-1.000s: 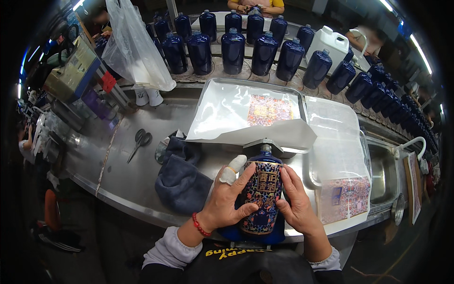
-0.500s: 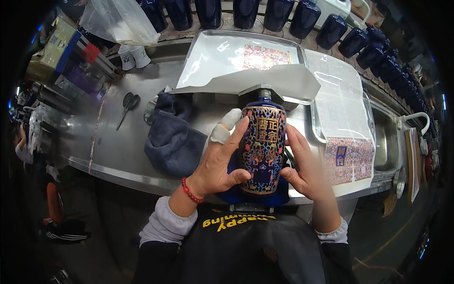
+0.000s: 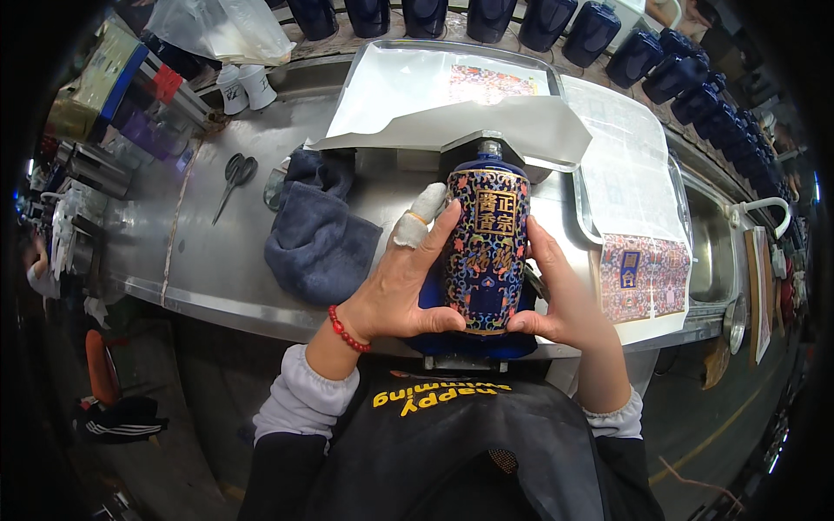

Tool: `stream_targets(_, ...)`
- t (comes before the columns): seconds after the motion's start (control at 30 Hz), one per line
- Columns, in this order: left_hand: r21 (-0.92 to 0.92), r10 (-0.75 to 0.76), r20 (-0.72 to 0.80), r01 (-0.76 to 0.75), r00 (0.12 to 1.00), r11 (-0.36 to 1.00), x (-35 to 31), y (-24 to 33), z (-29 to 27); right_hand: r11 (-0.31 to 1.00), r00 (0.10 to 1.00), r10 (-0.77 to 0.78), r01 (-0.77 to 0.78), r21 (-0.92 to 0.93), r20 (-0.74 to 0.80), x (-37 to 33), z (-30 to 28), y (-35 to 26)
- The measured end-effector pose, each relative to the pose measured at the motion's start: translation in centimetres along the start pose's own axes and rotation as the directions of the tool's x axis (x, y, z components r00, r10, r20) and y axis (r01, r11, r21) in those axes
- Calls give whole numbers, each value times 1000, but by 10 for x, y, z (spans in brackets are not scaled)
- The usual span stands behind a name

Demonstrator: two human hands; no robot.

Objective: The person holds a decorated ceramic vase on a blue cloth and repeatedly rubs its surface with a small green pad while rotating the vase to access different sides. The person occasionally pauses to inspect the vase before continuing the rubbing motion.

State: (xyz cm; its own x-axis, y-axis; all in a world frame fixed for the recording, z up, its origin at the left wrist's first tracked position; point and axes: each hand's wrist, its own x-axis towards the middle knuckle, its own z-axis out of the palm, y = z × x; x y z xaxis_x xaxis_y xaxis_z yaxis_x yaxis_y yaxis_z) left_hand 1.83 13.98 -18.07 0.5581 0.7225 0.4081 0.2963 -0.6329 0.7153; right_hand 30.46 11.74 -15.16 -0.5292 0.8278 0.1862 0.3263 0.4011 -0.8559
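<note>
A dark blue ceramic bottle (image 3: 487,247) with a colourful patterned label lies with its neck pointing away from me, over the near edge of the steel worktable (image 3: 204,252). My left hand (image 3: 401,282), with a taped forefinger and a red bead bracelet, wraps the bottle's left side, thumb pressing the label's lower edge. My right hand (image 3: 556,295) cups the right side, thumb at the bottom too. A blue cloth (image 3: 473,339) shows under the bottle.
A folded dark blue towel (image 3: 317,234) lies left of the bottle, scissors (image 3: 233,178) further left. Behind are a tray with white sheets (image 3: 408,82), printed label sheets (image 3: 643,278) at right, a row of dark blue bottles (image 3: 556,22) and two small white bottles (image 3: 243,87).
The view has tilted down and closer. Both hands have slid along the bottle, thumbs now at the label's lower edge; the bottle stays in the same place.
</note>
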Motion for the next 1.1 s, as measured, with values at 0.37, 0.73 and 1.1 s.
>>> stream_targets(0.37,-33,-30,-54,28,998,999,2,0,-5,997,998,60,-58,49,-27,9,-11,-9)
stream_targets(0.73,-43,-81,-136,75,987,996,14,9,-3,1000,1000,20,-20,21,-10,15,-18,-5)
stream_targets(1.1,14,-129,-71,131,989,991,20,3,-11,1000,999,27,-27,-13,22,30,-20,-6)
